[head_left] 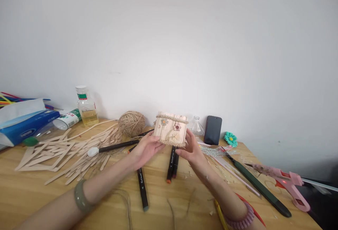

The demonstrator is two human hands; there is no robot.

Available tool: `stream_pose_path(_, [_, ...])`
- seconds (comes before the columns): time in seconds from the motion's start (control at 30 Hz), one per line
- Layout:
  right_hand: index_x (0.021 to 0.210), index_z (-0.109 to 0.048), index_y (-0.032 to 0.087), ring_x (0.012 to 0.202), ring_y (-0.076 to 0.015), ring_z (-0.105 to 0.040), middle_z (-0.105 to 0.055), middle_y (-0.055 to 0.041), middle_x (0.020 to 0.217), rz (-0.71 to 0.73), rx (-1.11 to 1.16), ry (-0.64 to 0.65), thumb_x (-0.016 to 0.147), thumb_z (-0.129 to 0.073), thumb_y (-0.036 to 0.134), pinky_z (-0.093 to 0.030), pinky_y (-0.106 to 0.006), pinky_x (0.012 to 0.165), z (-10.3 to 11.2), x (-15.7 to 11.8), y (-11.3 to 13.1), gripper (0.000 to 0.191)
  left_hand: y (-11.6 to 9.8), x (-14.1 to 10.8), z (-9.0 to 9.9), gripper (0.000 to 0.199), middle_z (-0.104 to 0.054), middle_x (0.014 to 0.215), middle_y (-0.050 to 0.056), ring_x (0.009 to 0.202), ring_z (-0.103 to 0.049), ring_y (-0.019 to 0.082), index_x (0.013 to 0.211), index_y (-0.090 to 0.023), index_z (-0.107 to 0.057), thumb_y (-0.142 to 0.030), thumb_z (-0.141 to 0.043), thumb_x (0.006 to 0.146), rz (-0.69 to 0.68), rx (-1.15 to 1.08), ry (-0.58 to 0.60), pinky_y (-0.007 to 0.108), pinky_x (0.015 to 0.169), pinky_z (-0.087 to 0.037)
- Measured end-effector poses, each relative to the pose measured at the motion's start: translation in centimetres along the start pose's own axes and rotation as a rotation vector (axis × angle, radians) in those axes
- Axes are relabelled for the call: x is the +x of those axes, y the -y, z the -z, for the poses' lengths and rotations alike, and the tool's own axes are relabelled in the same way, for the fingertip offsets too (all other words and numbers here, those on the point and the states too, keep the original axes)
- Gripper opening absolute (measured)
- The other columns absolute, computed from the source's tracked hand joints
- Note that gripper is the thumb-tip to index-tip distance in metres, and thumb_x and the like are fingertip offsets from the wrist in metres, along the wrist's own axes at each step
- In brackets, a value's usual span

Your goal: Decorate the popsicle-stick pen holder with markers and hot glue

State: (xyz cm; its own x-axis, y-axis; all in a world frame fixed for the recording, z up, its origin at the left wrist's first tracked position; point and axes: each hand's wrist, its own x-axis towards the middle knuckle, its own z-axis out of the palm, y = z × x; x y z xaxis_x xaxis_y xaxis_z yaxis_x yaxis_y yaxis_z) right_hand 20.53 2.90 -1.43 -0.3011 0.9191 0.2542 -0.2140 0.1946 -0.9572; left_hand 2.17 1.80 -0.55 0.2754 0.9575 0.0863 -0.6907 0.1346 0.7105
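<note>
A small box-like piece of pale wooden sticks [170, 130] is held up above the table. Braided twine runs along its top and bottom edges, and flowers are drawn on its face. My left hand [148, 148] grips its lower left side, fingers partly behind it. My right hand [192, 148] holds its right side, with the thumb near the lower edge. Black markers [171, 165] lie on the table below the piece, and another marker [142, 189] lies nearer, below my left hand.
Craft sticks [63, 152], a twine ball [131, 123], a glass bottle [88, 108] and a blue tissue pack [26, 122] are at left. At right are a phone [213, 130], a green flower [230, 139], a dark green tool [260, 184] and a pink glue gun [287, 184].
</note>
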Motion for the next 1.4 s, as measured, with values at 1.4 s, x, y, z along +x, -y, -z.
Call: stream_pose_path(1.4, [0.126,-0.038,0.031,0.126,-0.0277,-0.046,-0.048,-0.0083,0.138,-0.058,0.020,-0.096,0.064,-0.081,0.035,-0.038,-0.048,0.103,-0.5,-0.7,0.0,0.076,-0.3,-0.7,0.3,0.048,-0.062,0.125,0.014,0.118,-0.053,0.036,0.113,-0.020,-0.052,-0.032,-0.071,0.071,0.149,0.239,-0.131,0.048,0.087,-0.047])
